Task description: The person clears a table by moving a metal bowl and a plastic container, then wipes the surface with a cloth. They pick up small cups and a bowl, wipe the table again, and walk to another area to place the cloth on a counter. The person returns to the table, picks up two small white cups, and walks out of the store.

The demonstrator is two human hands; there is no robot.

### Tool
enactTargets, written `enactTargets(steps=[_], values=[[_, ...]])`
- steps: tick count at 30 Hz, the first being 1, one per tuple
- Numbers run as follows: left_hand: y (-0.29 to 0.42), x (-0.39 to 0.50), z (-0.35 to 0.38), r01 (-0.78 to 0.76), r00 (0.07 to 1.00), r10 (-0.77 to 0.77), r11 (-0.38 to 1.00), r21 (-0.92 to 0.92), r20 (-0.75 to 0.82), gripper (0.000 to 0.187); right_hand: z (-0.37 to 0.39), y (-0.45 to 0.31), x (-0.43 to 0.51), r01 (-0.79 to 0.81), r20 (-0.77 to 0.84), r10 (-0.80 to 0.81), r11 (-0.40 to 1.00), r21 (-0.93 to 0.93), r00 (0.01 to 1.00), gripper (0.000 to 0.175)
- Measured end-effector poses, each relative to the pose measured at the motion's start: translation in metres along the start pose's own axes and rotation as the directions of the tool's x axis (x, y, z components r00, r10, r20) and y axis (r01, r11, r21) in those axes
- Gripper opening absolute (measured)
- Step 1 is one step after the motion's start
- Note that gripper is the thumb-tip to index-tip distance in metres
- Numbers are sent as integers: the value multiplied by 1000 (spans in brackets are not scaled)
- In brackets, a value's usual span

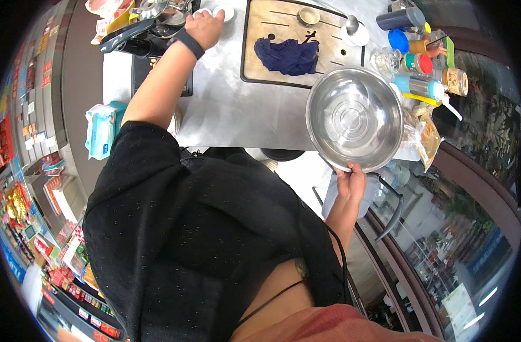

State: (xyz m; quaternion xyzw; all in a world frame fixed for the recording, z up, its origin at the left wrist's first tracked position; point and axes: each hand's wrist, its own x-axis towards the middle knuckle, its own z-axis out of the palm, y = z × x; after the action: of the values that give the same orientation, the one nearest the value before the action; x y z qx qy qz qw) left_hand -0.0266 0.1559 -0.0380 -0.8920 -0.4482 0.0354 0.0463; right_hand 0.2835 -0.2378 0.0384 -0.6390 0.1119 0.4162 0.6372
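My right hand (352,181) grips the near rim of a wide stainless steel basin (354,122). The basin's inside faces up and holds nothing; its far rim overlaps a corner of the tea tray (281,81). At the far left of the table my left hand (205,30), with a dark band on its wrist, reaches to two small white cups (225,14). Its fingertips overlap both cups, and a firm hold cannot be made out. On the tray lie a crumpled navy cloth (288,57), a small beige cup (308,17) and a white dish with a metal spoon (352,25).
Left of my left hand stand a black-handled kettle (130,35) and glass teaware (168,21). A pack of tissues or wipes (101,130) sits at the left edge. Jars (417,63), a glass (385,60), bottles (418,85) and bagged food (427,137) crowd the right side, beside a glass door.
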Motion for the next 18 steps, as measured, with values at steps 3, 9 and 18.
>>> enactTargets(steps=[3, 9, 18], values=[[44, 1, -2, -203, 962, 177, 973, -113, -206, 30, -5, -2, 2, -64, -59, 63, 998, -8, 996, 40], [154, 7, 35, -521, 853, 494, 793, -315, -168, 58, 0, -3, -2, -58, -54, 58, 998, 2, 997, 34], [167, 89, 43, -350, 847, -83, 657, -668, -526, 56, -7, -4, -18, -71, -74, 71, 997, 4, 995, 53]])
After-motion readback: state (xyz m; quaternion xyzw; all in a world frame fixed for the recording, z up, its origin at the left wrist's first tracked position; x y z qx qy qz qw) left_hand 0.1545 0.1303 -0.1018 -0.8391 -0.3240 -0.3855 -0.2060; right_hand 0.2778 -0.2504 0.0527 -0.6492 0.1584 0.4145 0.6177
